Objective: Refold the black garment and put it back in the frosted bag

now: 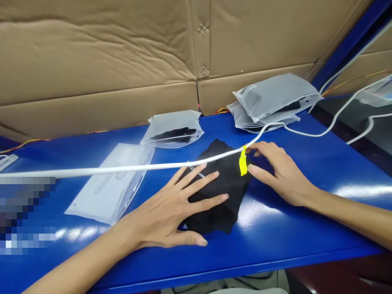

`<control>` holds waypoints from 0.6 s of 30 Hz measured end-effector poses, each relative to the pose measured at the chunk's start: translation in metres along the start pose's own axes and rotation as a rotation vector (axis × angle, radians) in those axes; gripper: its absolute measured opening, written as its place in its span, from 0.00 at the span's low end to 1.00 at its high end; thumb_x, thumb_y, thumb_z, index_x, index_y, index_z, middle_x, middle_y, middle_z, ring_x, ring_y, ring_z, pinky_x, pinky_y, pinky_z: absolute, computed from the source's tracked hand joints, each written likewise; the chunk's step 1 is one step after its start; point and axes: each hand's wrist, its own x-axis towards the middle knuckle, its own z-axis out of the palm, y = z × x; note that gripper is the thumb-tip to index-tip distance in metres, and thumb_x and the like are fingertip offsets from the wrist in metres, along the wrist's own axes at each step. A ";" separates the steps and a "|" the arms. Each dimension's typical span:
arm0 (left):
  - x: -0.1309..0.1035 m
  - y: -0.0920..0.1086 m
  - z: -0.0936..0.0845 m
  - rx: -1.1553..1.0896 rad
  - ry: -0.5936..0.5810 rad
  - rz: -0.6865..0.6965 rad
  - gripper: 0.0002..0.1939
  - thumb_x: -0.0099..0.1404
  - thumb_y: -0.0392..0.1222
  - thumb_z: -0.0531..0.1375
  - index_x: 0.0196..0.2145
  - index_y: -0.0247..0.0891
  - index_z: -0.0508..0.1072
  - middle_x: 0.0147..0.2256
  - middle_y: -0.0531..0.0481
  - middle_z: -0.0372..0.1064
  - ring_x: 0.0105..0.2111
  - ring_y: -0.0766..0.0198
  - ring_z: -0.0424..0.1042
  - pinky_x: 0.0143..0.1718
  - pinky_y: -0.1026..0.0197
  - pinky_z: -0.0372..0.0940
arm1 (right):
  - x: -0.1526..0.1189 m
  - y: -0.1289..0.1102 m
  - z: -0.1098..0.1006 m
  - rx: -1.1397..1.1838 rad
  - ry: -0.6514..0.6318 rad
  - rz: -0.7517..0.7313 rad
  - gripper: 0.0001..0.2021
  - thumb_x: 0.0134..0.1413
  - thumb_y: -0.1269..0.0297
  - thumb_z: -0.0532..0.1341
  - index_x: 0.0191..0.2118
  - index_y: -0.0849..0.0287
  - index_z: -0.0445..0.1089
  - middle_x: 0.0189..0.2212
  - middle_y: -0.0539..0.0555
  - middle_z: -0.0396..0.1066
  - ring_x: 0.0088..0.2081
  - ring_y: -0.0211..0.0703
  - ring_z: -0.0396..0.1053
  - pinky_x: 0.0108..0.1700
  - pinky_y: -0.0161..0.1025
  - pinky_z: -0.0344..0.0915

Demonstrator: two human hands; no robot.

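A piece of black folded fabric (226,185) with small white lettering lies on the blue table. My left hand (174,208) rests flat on its left part with fingers spread, covering some of the lettering. Beside the fabric's right edge is my right hand (275,171), its thumb and index finger apart and the other fingers loosely bent. Its fingertips come close to a yellow tag (243,162) hanging from a white cable (147,167). Whether they touch the fabric I cannot tell. The cable passes across the view above the fabric and my left fingertips.
Left of the fabric lies a flat frosted plastic bag (104,188). Behind it sits another frosted bag (174,126) with something black inside. More filled bags (275,98) are stacked at the back right. Cardboard (101,49) walls the far side of the blue table (306,241).
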 end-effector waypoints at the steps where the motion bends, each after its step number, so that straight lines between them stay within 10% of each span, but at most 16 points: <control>1: 0.001 0.000 0.002 -0.014 -0.015 -0.014 0.44 0.67 0.69 0.64 0.75 0.61 0.55 0.78 0.46 0.42 0.76 0.27 0.38 0.71 0.19 0.37 | 0.002 0.000 0.001 -0.031 -0.002 0.044 0.23 0.68 0.38 0.55 0.53 0.49 0.73 0.46 0.57 0.76 0.47 0.60 0.72 0.51 0.58 0.66; 6: 0.005 0.005 0.007 -0.008 -0.035 -0.061 0.46 0.66 0.71 0.64 0.75 0.64 0.52 0.79 0.45 0.32 0.76 0.24 0.32 0.69 0.16 0.34 | 0.007 -0.007 0.003 -0.120 -0.115 0.109 0.24 0.57 0.34 0.62 0.37 0.52 0.71 0.38 0.56 0.73 0.41 0.57 0.69 0.45 0.54 0.64; 11: 0.005 0.005 0.011 -0.029 -0.018 -0.032 0.47 0.66 0.71 0.64 0.75 0.61 0.53 0.79 0.43 0.31 0.76 0.24 0.32 0.70 0.18 0.37 | 0.007 -0.013 0.002 0.175 -0.114 0.166 0.16 0.52 0.53 0.67 0.37 0.52 0.60 0.32 0.47 0.68 0.32 0.44 0.66 0.34 0.41 0.62; 18: 0.007 0.003 0.014 0.072 -0.011 -0.013 0.41 0.73 0.66 0.59 0.77 0.55 0.51 0.78 0.40 0.38 0.77 0.29 0.37 0.72 0.21 0.40 | 0.003 -0.009 0.005 0.247 0.055 -0.069 0.17 0.54 0.68 0.66 0.46 0.51 0.61 0.44 0.52 0.69 0.45 0.49 0.71 0.47 0.43 0.70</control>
